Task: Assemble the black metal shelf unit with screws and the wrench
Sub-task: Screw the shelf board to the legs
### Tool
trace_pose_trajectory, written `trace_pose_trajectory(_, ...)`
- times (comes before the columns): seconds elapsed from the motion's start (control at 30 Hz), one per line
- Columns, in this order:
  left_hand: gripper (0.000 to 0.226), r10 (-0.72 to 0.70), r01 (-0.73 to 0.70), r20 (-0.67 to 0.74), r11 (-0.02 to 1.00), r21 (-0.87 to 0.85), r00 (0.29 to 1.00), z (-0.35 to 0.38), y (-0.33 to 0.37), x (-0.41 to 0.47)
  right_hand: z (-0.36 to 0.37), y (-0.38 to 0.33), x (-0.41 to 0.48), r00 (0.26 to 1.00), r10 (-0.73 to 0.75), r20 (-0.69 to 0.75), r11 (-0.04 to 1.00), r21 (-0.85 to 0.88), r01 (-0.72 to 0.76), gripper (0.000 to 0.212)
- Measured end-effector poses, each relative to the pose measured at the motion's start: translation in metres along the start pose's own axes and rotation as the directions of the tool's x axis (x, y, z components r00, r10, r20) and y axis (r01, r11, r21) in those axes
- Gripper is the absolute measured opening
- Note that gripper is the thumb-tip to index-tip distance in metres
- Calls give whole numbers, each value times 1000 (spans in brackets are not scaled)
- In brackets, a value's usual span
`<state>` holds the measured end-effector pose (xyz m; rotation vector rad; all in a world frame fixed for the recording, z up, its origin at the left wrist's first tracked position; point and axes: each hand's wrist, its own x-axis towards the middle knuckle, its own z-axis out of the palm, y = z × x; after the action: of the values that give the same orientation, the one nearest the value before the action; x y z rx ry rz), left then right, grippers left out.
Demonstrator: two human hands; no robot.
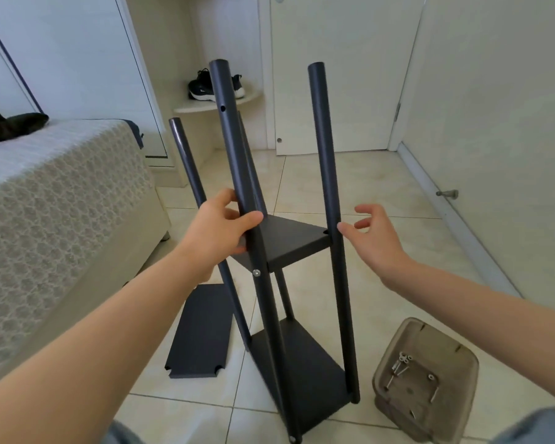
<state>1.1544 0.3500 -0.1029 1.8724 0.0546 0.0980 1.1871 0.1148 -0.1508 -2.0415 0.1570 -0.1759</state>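
Now, left grip [225, 227] clamped on front pole [234, 139], right grip [377, 238] apart, just beside right pole [326, 155]

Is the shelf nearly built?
About halfway. The bottom shelf and middle shelf are up, one screw showing. The left hand grips the nearest pole; the right hand is open beside the right pole. A loose shelf and screws in the tub remain.

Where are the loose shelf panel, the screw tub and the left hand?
loose shelf panel [202, 331]: head view, middle of its flat face.
screw tub [449, 357]: head view, bare inner wall.
left hand [218, 229]: head view, middle of the hand gripping the post [233, 139].
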Motion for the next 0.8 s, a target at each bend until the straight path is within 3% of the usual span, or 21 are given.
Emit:
trace_pose_trajectory(0.3, 35, 13, -19, 96, 998, 63, 995, -10, -6, -3, -8, -4, -8, 974, -55, 222, 989, 147, 22, 47)
trace_pose_trajectory(0.53, 41, 31, -44, 80, 986, 160, 996, -13, -19, -2, -4, -1, -16, 964, -80, 252, 994, 97, 57, 47)
trace_pose_trajectory(0.8, 32, 31, -37, 29, 965, 259, 999, -16, -29, 2, 1, 6, -22, 928, -103, 359, 993, -18, 118, 42)
